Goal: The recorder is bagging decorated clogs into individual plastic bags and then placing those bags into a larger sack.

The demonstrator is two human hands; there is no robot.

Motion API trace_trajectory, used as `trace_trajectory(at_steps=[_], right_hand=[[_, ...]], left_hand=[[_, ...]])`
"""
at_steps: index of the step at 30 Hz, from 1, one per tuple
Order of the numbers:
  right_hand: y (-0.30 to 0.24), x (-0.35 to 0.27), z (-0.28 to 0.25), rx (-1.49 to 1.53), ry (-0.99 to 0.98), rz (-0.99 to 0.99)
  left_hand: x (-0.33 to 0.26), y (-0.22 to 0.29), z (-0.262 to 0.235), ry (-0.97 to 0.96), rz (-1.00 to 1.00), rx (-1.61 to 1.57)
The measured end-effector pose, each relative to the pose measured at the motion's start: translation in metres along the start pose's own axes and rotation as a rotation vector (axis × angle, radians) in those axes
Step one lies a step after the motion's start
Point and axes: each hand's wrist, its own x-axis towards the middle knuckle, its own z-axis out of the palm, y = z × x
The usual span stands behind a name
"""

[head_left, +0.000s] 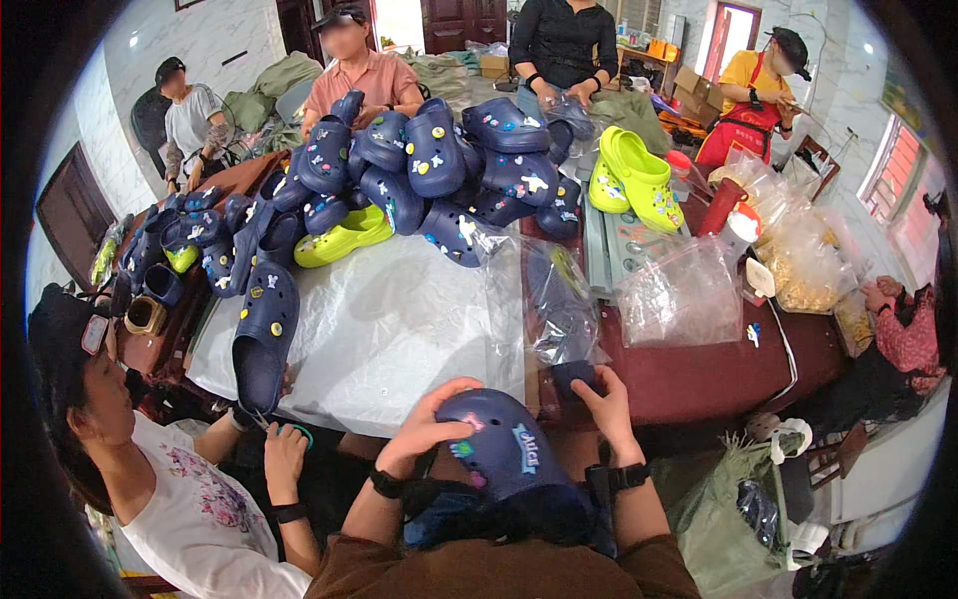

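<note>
My left hand (431,421) is closed on the toe of a navy clog (499,439), thumb on top by its colourful charms. This clog is tilted in front of my body. My right hand (611,404) grips the near, dark end of a second navy clog (572,376). A clear plastic bag (564,314) lies around that second clog on the table, so its outline is partly blurred by the film.
Many navy clogs (434,150) are heaped across the table on white sheeting (379,309), with lime clogs (639,180) at right. Clear bags (679,299) lie on the red tabletop. A co-worker at left holds scissors (261,419) to a clog (264,334). A green sack (733,519) stands right.
</note>
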Motion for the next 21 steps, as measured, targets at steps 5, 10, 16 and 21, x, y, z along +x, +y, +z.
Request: trace_trajectory(at_steps=[5, 10, 16, 21], right_hand=[[-0.021, -0.041, -0.031, 0.281, -0.234, 0.018], [-0.02, -0.081, -0.075, 0.139, -0.634, -0.071], [-0.055, -0.118, -0.078, 0.252, -0.474, 0.093], [-0.064, -0.124, -0.095, 0.234, -0.27, -0.028]], left_hand=[[0.021, -0.022, 0.01, -0.032, -0.012, 0.121], [0.029, -0.019, 0.015, 0.024, 0.046, 0.037], [0.034, -0.025, 0.024, 0.182, 0.027, -0.044], [0.043, -0.043, 0.02, 0.406, 0.208, 0.185]])
